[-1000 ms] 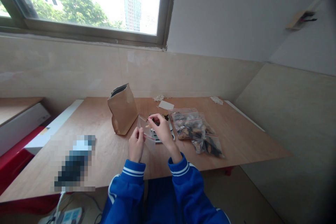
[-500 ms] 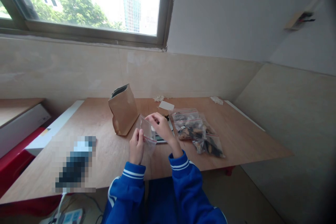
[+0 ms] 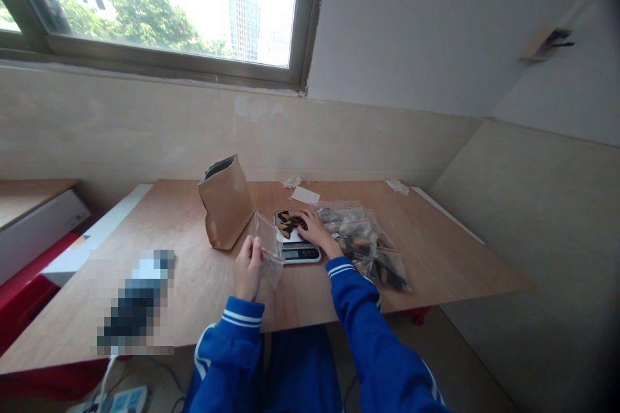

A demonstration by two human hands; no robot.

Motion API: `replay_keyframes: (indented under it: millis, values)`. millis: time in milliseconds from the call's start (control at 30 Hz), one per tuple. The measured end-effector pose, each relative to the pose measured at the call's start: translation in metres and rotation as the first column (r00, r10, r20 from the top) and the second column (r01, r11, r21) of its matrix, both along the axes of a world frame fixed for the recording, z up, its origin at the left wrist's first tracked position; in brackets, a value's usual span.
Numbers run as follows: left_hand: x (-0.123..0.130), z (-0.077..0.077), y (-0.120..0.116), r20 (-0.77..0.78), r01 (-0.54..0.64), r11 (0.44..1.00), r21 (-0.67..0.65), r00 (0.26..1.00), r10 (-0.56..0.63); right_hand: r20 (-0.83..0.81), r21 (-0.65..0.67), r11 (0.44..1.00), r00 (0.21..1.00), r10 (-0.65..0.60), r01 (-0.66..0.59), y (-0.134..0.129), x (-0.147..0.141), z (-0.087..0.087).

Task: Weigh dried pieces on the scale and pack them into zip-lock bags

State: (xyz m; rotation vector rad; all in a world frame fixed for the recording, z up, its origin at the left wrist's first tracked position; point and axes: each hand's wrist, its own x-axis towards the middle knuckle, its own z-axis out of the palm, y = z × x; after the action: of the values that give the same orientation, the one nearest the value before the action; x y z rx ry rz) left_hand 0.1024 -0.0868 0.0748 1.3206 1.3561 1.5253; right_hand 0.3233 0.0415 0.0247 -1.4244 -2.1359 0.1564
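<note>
A clear zip-lock bag [image 3: 267, 235] with a red seal line is pinched between the thumb and fingers of my left hand [image 3: 249, 264]. Nothing shows inside the bag. To its right is a small white kitchen scale [image 3: 301, 254] with a grey display. Dark brown and tan dried slices [image 3: 285, 224] lie on the scale's plate. My right hand [image 3: 312, 227] is over the plate from the right, its fingers curled down onto some of these slices. The fingertips are partly hidden among them.
An upright brown paper bag [image 3: 227, 206] stands open at the left. Filled clear zip bags [image 3: 358, 235] lie piled right of the scale. A white card [image 3: 305, 195] lies behind it. A blurred-out object [image 3: 135, 300] with a cable rests at the table's front left.
My right hand has left the bag's mouth and moved right and down onto the slices, uncovering the scale. My left hand still holds the bag, almost in place.
</note>
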Motion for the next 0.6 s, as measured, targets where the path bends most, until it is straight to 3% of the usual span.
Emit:
replay_keyframes:
  millis: [400,467,600]
  values:
    - [0.0,0.006,-0.003,0.064,-0.007,1.0,0.015,0.998,0.006,0.081,0.119,0.993,0.997,0.011,-0.021,0.001,-0.006,0.012]
    - [0.0,0.006,-0.003,0.061,-0.005,1.0,0.013,0.998,0.004,0.036,0.104,0.995,0.999,0.001,-0.005,-0.002,-0.007,0.014]
    - [0.0,0.005,-0.002,0.058,0.004,1.0,0.007,0.998,-0.004,-0.202,0.038,0.997,0.977,-0.062,0.072,-0.006,-0.008,0.015]
